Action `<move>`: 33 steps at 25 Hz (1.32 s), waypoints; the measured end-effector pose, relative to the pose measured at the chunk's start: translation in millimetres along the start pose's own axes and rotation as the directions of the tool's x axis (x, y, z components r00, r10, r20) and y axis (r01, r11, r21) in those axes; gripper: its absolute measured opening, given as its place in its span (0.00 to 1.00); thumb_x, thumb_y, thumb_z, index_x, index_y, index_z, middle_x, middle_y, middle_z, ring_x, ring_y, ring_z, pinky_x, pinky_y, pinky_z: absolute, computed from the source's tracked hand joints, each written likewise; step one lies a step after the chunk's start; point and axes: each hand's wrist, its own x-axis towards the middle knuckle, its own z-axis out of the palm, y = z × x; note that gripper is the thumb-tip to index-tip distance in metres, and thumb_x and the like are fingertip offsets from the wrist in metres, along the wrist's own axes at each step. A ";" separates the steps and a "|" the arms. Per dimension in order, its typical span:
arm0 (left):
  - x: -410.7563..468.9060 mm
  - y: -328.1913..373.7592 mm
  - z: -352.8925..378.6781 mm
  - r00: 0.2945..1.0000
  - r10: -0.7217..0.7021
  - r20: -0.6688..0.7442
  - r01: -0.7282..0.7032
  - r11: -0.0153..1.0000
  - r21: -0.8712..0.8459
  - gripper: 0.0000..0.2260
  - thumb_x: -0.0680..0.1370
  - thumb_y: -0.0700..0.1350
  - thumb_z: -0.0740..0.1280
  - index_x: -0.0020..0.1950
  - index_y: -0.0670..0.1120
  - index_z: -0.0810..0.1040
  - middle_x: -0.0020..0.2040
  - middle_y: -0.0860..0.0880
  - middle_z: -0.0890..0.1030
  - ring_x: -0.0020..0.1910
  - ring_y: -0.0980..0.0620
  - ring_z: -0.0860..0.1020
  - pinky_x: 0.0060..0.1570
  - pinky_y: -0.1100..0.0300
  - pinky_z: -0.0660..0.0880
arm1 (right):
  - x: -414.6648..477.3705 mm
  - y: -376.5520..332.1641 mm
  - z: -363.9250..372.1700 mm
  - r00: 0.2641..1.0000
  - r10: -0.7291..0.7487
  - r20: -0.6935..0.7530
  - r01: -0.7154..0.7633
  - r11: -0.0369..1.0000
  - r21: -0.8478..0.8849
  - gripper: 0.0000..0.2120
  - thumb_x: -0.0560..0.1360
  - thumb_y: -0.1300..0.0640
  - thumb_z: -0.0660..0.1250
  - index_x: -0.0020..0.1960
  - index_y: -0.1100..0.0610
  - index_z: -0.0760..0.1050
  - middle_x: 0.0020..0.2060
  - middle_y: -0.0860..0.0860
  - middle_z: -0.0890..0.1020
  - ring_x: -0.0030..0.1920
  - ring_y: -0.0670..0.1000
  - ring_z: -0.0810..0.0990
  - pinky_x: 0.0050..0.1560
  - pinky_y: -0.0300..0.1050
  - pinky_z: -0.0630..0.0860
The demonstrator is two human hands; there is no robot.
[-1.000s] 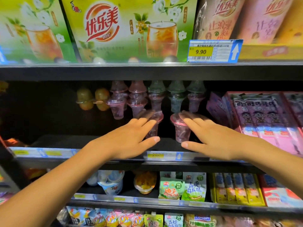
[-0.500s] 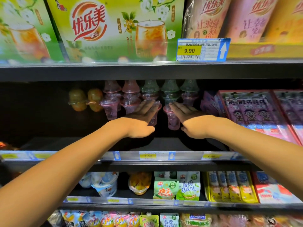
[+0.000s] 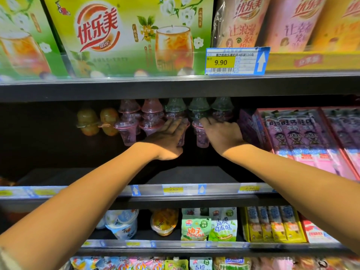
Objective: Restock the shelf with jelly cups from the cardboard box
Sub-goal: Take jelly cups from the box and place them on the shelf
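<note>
Both hands have gone deeper into the shelf [image 3: 191, 174] than a second ago, and the two front jelly cups have slid back with them, now right against the back row. The left hand [image 3: 165, 139] lies flat, fingers straight, over one purple jelly cup [image 3: 182, 140]. The right hand [image 3: 222, 133] presses the neighbouring cup [image 3: 201, 140] with fingers nearly straight, gripping nothing. The cups are clear, tapered plastic with wide rims and glossy purple filling. Behind them stand stacked cups [image 3: 152, 114] with pink and green domed lids. To the left are round orange cups [image 3: 87, 121]; to the right, pink cartons [image 3: 303, 137].
</note>
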 end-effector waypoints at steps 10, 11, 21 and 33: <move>-0.4 8.0 -0.5 0.999 -0.034 -0.036 0.032 0.998 -0.045 0.39 0.80 0.73 0.47 0.83 0.54 0.38 0.83 0.54 0.37 0.81 0.50 0.35 0.79 0.50 0.41 | 14.2 -2.4 2.8 0.994 0.068 0.085 -0.074 0.995 0.070 0.21 0.81 0.59 0.59 0.72 0.49 0.63 0.69 0.51 0.72 0.67 0.58 0.74 0.48 0.50 0.72; 0.7 7.7 -0.1 0.999 -0.036 -0.036 0.035 0.999 -0.039 0.40 0.79 0.73 0.47 0.83 0.53 0.38 0.83 0.53 0.37 0.81 0.50 0.35 0.80 0.50 0.41 | 14.5 -1.0 4.6 0.994 0.072 0.077 -0.078 0.994 0.071 0.21 0.80 0.58 0.60 0.72 0.48 0.63 0.69 0.50 0.72 0.67 0.58 0.74 0.47 0.50 0.72; 7.4 4.4 4.4 0.998 -0.029 -0.049 0.028 0.999 -0.025 0.41 0.79 0.74 0.48 0.83 0.53 0.38 0.83 0.53 0.37 0.81 0.49 0.35 0.80 0.46 0.44 | 11.9 2.6 8.1 0.996 0.040 0.085 -0.050 0.991 0.126 0.33 0.75 0.48 0.70 0.75 0.42 0.61 0.71 0.49 0.67 0.70 0.57 0.68 0.53 0.53 0.75; 3.6 -0.3 1.9 0.992 -0.011 -0.127 0.014 1.000 0.025 0.36 0.80 0.70 0.51 0.83 0.59 0.41 0.84 0.54 0.40 0.82 0.50 0.40 0.80 0.45 0.50 | 15.4 5.4 15.1 0.999 0.033 0.041 -0.041 0.977 0.208 0.34 0.73 0.46 0.70 0.76 0.43 0.61 0.69 0.49 0.67 0.70 0.56 0.66 0.56 0.56 0.78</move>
